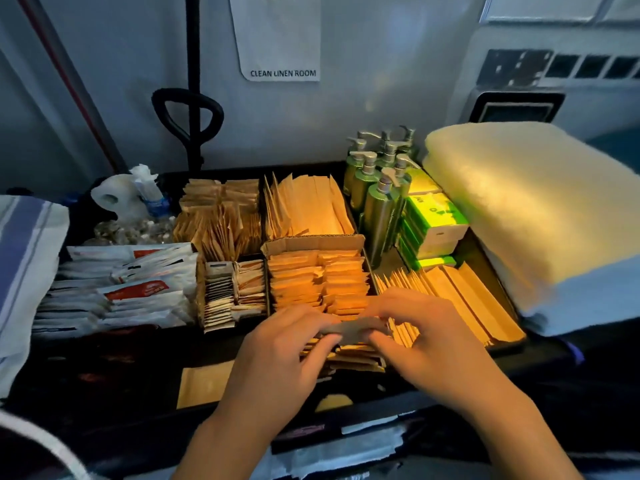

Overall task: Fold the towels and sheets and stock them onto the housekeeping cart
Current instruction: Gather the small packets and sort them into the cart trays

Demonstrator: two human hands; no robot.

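The black top tray of the housekeeping cart (pixel 145 368) lies below me, packed with amenity packets. My left hand (pixel 280 344) and my right hand (pixel 426 334) meet at the near end of a cardboard box of brown paper packets (pixel 318 282). Both hands pinch one flat brown packet (pixel 349 329) between thumb and fingers, just above the stack. A stack of folded cream towels (pixel 526 209) sits on the cart's right side. A folded white cloth with blue stripes (pixel 24 258) lies at the left edge.
Several green pump bottles (pixel 377 188) and green-and-white boxes (pixel 433 220) stand at the back right. White sachets (pixel 117 289) fill the left compartment. Long brown sleeves (pixel 457 296) lie right of my hands. A wall with a "CLEAN LINEN ROOM" sign (pixel 282 72) is behind.
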